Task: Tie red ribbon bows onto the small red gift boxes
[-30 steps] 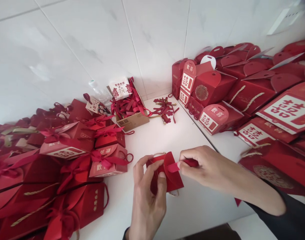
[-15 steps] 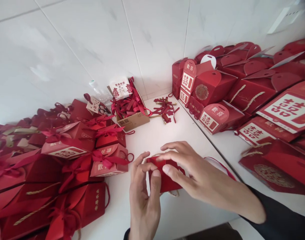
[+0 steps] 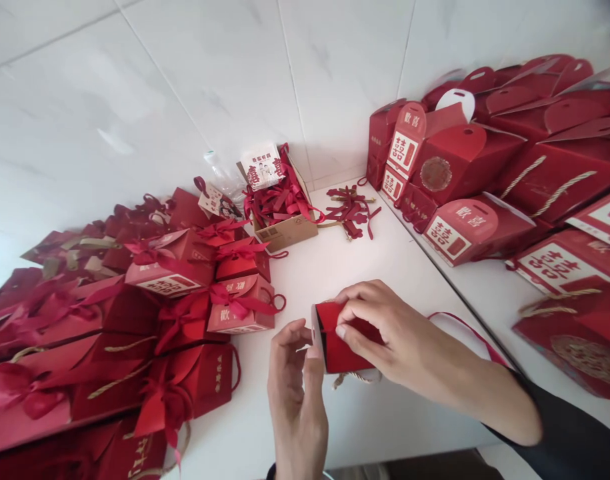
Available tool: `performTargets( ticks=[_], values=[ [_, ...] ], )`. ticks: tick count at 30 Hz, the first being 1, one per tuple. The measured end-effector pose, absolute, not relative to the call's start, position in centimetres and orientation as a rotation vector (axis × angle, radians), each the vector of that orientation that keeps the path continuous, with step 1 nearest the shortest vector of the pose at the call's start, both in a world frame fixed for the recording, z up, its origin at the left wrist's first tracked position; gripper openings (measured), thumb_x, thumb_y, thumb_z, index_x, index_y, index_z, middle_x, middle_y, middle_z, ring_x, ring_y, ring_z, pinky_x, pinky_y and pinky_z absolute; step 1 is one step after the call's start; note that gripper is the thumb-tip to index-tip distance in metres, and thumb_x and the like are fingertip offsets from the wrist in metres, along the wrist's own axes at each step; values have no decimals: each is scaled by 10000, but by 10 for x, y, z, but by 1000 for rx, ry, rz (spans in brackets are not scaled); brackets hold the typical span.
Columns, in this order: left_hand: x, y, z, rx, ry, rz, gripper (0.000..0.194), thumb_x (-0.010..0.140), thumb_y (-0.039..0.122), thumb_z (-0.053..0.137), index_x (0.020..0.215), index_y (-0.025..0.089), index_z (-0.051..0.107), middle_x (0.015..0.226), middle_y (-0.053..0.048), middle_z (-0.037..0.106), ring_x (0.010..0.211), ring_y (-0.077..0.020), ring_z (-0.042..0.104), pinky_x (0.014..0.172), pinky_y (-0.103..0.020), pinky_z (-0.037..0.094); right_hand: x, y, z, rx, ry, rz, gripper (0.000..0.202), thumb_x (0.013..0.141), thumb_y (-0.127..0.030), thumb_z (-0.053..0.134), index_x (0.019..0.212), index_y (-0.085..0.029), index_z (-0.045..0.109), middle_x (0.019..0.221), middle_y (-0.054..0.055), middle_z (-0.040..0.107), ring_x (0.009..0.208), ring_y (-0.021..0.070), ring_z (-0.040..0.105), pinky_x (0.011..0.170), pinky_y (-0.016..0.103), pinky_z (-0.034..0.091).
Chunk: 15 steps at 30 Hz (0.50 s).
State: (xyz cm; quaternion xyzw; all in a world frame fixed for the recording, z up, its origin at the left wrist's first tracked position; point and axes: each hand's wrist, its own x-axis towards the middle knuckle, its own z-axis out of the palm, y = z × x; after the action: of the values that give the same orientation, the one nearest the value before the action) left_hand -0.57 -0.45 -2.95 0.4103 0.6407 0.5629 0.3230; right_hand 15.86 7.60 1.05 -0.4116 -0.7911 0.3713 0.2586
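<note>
Red cardboard box [image 3: 352, 357]: opened, left flap [image 3: 317, 320] raised.
Left hand [image 3: 297, 393]: half-open; flap is touched by thumb.
Right hand [image 3: 382, 330]: curled over box; grip cannot be told.

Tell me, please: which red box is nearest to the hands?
The red box with rope handle in the lower middle, between left hand and right hand; the other boxes sit grouped at either side.

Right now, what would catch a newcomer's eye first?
Probably the red boxes with bows crowding the left, and more red boxes stacked on the right. Between them, near the front, a left hand and a right hand work at a small red box. Behind, ribbons fill a cardboard box.
</note>
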Motion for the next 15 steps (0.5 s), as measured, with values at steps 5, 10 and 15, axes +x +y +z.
performTargets(
  ticks=[5, 10, 15],
  values=[
    [-9, -7, -33, 1106, 1601, 1421, 290, 1017, 448, 616, 1218, 242, 652, 1176, -91, 714, 1000, -203, 731, 820, -287, 600, 151, 76, 12, -1110, -2143, 1038, 188, 1034, -254, 539, 888, -229, 654, 1141, 90, 700, 1182, 266, 629, 1047, 476, 499],
    [-4, -9, -29, 992, 1635, 1450, 340, 998, 478, 631, 1231, 232, 664, 1103, -84, 716, 965, -206, 718, 797, -285, 592, 145, 75, 13, -1103, -2156, 1049, 170, 1021, -223, 562, 877, -218, 653, 1128, 87, 711, 1151, 257, 637, 1027, 464, 507],
    [-7, 0, -21, 964, 1537, 1379, 309, 981, 508, 654, 984, 201, 693, 914, -38, 718, 828, -159, 672, 750, -234, 561, 141, 74, 12, -1093, -2161, 1044, 184, 1026, -225, 548, 870, -225, 647, 1114, 81, 716, 1156, 253, 636, 1014, 456, 515]
  ],
)
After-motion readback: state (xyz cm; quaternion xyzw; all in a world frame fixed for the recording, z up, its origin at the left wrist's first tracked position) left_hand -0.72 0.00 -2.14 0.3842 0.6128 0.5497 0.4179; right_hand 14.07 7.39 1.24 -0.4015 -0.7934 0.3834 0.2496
